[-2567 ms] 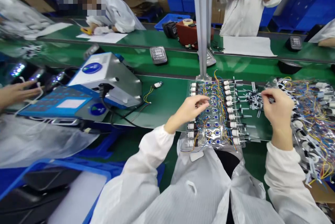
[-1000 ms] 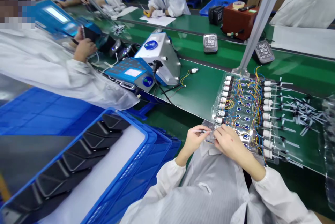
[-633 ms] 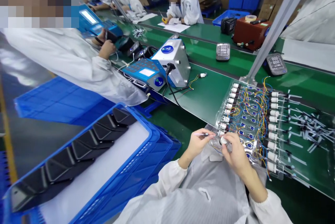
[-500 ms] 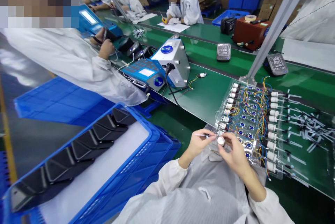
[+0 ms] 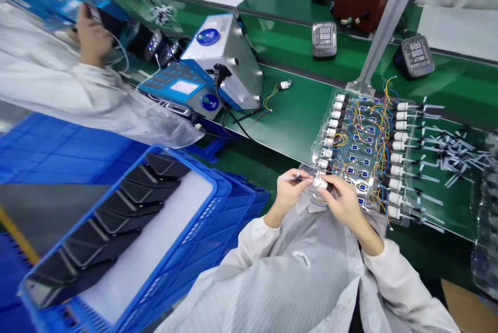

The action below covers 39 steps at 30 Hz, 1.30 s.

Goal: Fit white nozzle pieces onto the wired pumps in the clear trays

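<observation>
My left hand (image 5: pixel 291 189) pinches a thin pale tube (image 5: pixel 287 178) with a dark fitting near the fingertips. My right hand (image 5: pixel 343 202) grips a small white and black air pump (image 5: pixel 319 182) between thumb and fingers, its white end towards the left hand. Tube fitting and pump end meet or nearly meet; fingers hide the exact contact. Thin wires hang below the pump. Just beyond my hands lies a clear plastic tray (image 5: pixel 317 147) with two rows of similar pumps, coloured wires and small blue parts. The right-hand row has pale tubes attached.
Loose tubes (image 5: pixel 453 156) lie right of the tray. A metal post (image 5: pixel 385 27) stands behind it, between two display monitors (image 5: pixel 324 41). A silver-blue test machine (image 5: pixel 229 63) is left of centre. A co-worker's sleeve (image 5: pixel 93 94) and a blue crate (image 5: pixel 202 200) of black casings are at left.
The view has tipped down and shifted. My hands have come closer together, and the pump has turned from facing me towards the tube in my left hand.
</observation>
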Each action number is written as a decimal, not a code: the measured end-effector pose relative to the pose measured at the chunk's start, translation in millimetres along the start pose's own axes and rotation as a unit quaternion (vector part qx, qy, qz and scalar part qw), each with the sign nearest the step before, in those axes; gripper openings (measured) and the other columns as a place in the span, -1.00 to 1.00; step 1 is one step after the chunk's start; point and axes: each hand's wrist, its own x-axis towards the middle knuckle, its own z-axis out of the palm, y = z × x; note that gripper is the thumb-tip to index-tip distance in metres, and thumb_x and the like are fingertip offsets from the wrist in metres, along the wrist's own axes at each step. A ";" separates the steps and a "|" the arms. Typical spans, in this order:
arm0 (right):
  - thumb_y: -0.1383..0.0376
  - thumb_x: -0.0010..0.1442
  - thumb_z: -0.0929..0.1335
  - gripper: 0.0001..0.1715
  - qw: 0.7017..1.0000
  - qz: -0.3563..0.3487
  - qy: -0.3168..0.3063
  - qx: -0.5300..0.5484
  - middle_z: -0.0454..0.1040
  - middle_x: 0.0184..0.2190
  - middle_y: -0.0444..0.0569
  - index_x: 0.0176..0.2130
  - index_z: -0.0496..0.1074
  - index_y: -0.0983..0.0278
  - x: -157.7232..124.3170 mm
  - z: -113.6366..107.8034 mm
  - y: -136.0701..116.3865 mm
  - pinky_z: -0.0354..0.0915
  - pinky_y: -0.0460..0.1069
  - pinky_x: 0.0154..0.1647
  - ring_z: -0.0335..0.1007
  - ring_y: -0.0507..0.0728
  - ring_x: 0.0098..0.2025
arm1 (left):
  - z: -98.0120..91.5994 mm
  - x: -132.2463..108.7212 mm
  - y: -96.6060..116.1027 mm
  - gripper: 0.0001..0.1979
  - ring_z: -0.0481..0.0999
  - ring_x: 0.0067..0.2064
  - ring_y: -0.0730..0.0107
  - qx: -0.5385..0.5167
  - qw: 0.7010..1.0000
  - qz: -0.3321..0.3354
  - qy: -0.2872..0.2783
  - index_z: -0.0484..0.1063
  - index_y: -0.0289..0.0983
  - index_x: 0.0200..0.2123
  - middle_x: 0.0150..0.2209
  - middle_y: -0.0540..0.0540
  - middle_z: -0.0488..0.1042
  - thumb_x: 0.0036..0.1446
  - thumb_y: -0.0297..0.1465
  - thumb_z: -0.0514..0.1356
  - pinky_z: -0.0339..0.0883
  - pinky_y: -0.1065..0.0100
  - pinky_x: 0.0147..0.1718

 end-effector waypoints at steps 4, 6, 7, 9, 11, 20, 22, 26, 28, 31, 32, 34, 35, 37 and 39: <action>0.25 0.37 0.43 -0.68 1.000 -0.018 -0.009 0.009 0.64 0.01 0.05 0.11 0.56 0.16 0.1 0.0 0.6 0.51 0.09 0.08 0.60 0.19 0.03 | 2.2 -0.9 -2.4 -0.76 0.64 -0.29 0.33 -0.007 1.000 -0.001 0.006 0.59 -0.27 -0.35 -0.38 -0.08 0.63 -0.04 -0.35 0.55 0.48 0.33 -0.21; 0.26 0.38 0.43 -0.67 1.000 -0.019 -0.014 0.013 0.64 0.01 0.05 0.12 0.56 0.16 0.3 -0.1 1.2 0.51 0.09 0.07 0.60 0.19 0.03 | 4.2 -2.1 -4.4 -0.75 0.64 -0.28 0.33 -0.023 1.000 0.000 0.008 0.57 -0.27 -0.36 -0.38 -0.07 0.62 -0.04 -0.35 0.55 0.49 0.32 -0.21; 0.26 0.38 0.43 -0.67 1.000 -0.018 -0.014 0.014 0.64 0.01 0.05 0.12 0.56 0.16 0.3 0.0 1.6 0.51 0.09 0.07 0.60 0.19 0.03 | 5.5 -2.9 -5.6 -0.75 0.63 -0.28 0.33 -0.036 0.999 0.002 0.009 0.56 -0.27 -0.36 -0.38 -0.06 0.61 -0.03 -0.36 0.55 0.49 0.31 -0.21; 0.26 0.37 0.44 -0.67 1.000 -0.015 -0.012 0.014 0.63 0.02 0.05 0.12 0.56 0.17 -0.1 0.6 2.4 0.51 0.09 0.08 0.60 0.19 0.04 | 8.5 -4.6 -7.6 -0.76 0.62 -0.28 0.35 -0.064 0.998 0.009 0.010 0.53 -0.26 -0.37 -0.39 -0.04 0.60 0.00 -0.37 0.53 0.48 0.31 -0.21; 0.26 0.37 0.44 -0.66 1.000 -0.013 -0.010 0.014 0.63 0.03 0.05 0.12 0.56 0.17 -0.8 1.5 3.1 0.51 0.09 0.08 0.60 0.18 0.04 | 11.6 -5.9 -8.4 -0.76 0.60 -0.29 0.38 -0.080 0.997 0.019 0.014 0.51 -0.27 -0.37 -0.40 -0.03 0.58 0.03 -0.38 0.52 0.47 0.32 -0.22; 0.26 0.40 0.41 -0.65 0.999 -0.036 -0.017 -0.009 0.64 0.01 0.06 0.15 0.56 0.16 -2.1 4.6 7.5 0.52 0.16 0.07 0.60 0.21 0.02 | 12.7 -6.0 -3.1 -0.75 0.60 -0.32 0.38 -0.022 0.997 0.071 0.001 0.51 -0.27 -0.43 -0.42 -0.05 0.60 0.03 -0.34 0.52 0.49 0.31 -0.26; 0.25 0.40 0.40 -0.65 0.999 -0.042 -0.026 -0.018 0.65 0.00 0.06 0.15 0.56 0.16 -1.3 3.7 7.1 0.52 0.17 0.05 0.59 0.22 0.00 | 9.2 -6.5 -5.3 -0.78 0.61 -0.31 0.37 -0.009 0.997 0.078 -0.006 0.53 -0.26 -0.42 -0.41 -0.06 0.62 0.04 -0.36 0.51 0.49 0.30 -0.25; 0.26 0.42 0.38 -0.65 0.996 -0.066 -0.049 -0.038 0.65 -0.01 0.07 0.16 0.55 0.18 2.3 -1.1 2.3 0.52 0.16 0.02 0.58 0.21 -0.04 | 1.4 -6.5 -9.7 -0.86 0.61 -0.29 0.35 0.022 0.993 0.114 -0.029 0.59 -0.24 -0.38 -0.39 -0.06 0.63 0.08 -0.41 0.49 0.49 0.28 -0.25; 0.27 0.43 0.37 -0.65 0.994 -0.080 -0.060 -0.047 0.65 0.00 0.07 0.16 0.55 0.19 4.5 -4.0 -0.6 0.52 0.17 0.03 0.58 0.22 -0.04 | -1.5 -5.5 -9.2 -0.89 0.61 -0.30 0.35 0.032 0.989 0.138 -0.041 0.61 -0.22 -0.35 -0.38 -0.06 0.63 0.08 -0.44 0.48 0.48 0.29 -0.27; 0.26 0.45 0.35 -0.67 0.991 -0.086 -0.080 -0.061 0.65 0.00 0.06 0.15 0.56 0.19 7.2 -7.4 -3.1 0.52 0.18 0.04 0.58 0.22 -0.03 | -4.5 -3.0 -5.3 -0.90 0.60 -0.32 0.35 0.049 0.983 0.164 -0.065 0.64 -0.21 -0.34 -0.38 -0.06 0.63 0.08 -0.47 0.48 0.47 0.31 -0.31; 0.25 0.45 0.35 -0.67 0.991 -0.086 -0.085 -0.065 0.65 0.00 0.06 0.14 0.56 0.19 7.8 -8.1 -3.4 0.52 0.18 0.04 0.58 0.22 -0.03 | -5.3 -2.0 -3.9 -0.90 0.60 -0.33 0.35 0.054 0.982 0.168 -0.072 0.65 -0.21 -0.34 -0.39 -0.07 0.63 0.08 -0.47 0.48 0.46 0.31 -0.32; 0.24 0.45 0.35 -0.68 0.989 -0.088 -0.092 -0.070 0.65 0.00 0.05 0.13 0.56 0.19 8.3 -8.8 -3.3 0.51 0.18 0.04 0.58 0.22 -0.03 | -6.7 -0.3 -2.1 -0.90 0.60 -0.34 0.35 0.063 0.981 0.169 -0.078 0.65 -0.21 -0.36 -0.40 -0.07 0.63 0.06 -0.45 0.50 0.46 0.31 -0.34; 0.24 0.45 0.35 -0.68 0.989 -0.088 -0.094 -0.069 0.65 0.00 0.05 0.13 0.56 0.18 8.3 -8.8 -3.0 0.51 0.18 0.04 0.58 0.22 -0.03 | -7.3 0.4 -1.9 -0.89 0.60 -0.34 0.35 0.067 0.981 0.166 -0.078 0.65 -0.22 -0.37 -0.41 -0.07 0.62 0.05 -0.43 0.50 0.46 0.31 -0.34; 0.23 0.45 0.35 -0.67 0.990 -0.085 -0.095 -0.064 0.65 0.00 0.05 0.14 0.56 0.17 8.2 -8.4 -2.5 0.51 0.18 0.04 0.58 0.22 -0.04 | -7.8 1.1 -3.1 -0.88 0.59 -0.35 0.35 0.070 0.982 0.161 -0.075 0.64 -0.22 -0.39 -0.43 -0.07 0.62 0.04 -0.42 0.51 0.46 0.30 -0.34; 0.24 0.45 0.34 -0.66 0.990 -0.083 -0.093 -0.059 0.65 0.01 0.05 0.15 0.56 0.16 8.3 -8.2 -2.3 0.50 0.19 0.04 0.57 0.22 -0.04 | -7.9 1.2 -5.6 -0.88 0.60 -0.35 0.34 0.061 0.983 0.159 -0.073 0.64 -0.21 -0.38 -0.43 -0.07 0.62 0.04 -0.42 0.51 0.46 0.30 -0.34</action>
